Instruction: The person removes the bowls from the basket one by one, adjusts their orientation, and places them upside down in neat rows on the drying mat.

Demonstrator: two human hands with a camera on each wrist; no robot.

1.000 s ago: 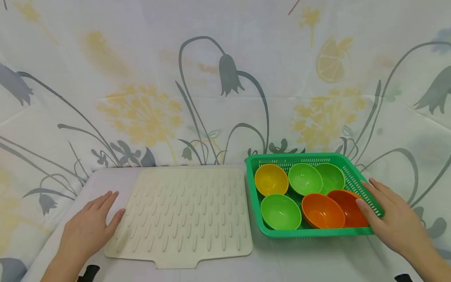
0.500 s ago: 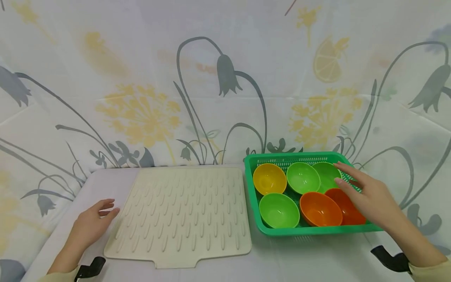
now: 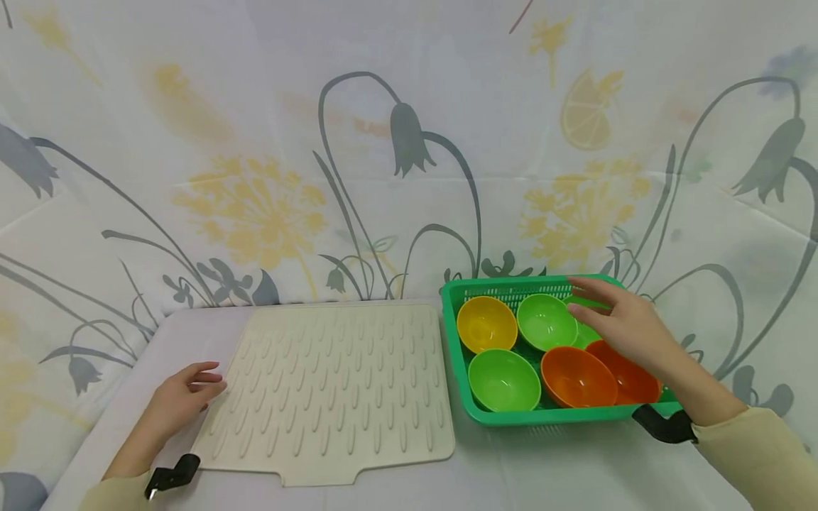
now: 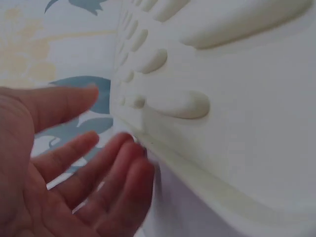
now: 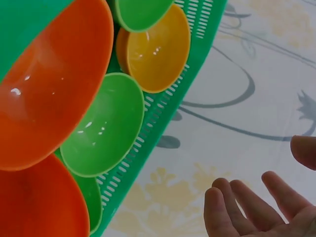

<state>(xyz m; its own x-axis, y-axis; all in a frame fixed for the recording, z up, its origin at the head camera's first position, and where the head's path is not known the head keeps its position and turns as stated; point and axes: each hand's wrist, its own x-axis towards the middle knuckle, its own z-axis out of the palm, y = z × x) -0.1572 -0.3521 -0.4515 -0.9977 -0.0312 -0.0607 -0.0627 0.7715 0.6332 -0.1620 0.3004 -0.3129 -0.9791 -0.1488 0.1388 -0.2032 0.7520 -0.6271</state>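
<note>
My right hand point(image 3: 629, 326) hovers over the right part of a green plastic basket point(image 3: 524, 419), fingers loosely extended and holding nothing. Inside the basket are a yellow bowl point(image 3: 487, 325), green bowls point(image 3: 505, 380) and orange bowls point(image 3: 578, 376). A green bowl at the back right is partly hidden by my fingers. In the right wrist view, the fingertips point(image 5: 215, 197) stand apart from the bowls. My left hand point(image 3: 182, 401), relaxed and holding nothing, is at the left edge of a cream ridged mat point(image 3: 332, 397); the left wrist view has its fingers point(image 4: 138, 182) right by the mat's rim.
White cloth point(image 3: 511, 468) covers the table under mat and basket. Behind them rises a floral-printed backdrop point(image 3: 383, 213). Black wrist straps point(image 3: 172, 475) show at both forearms. Mat and basket stand side by side with a narrow gap.
My right hand has left the basket's right rim and moved left and up over the back-right bowls. My left hand has curled its fingers slightly and shifted a little right.
</note>
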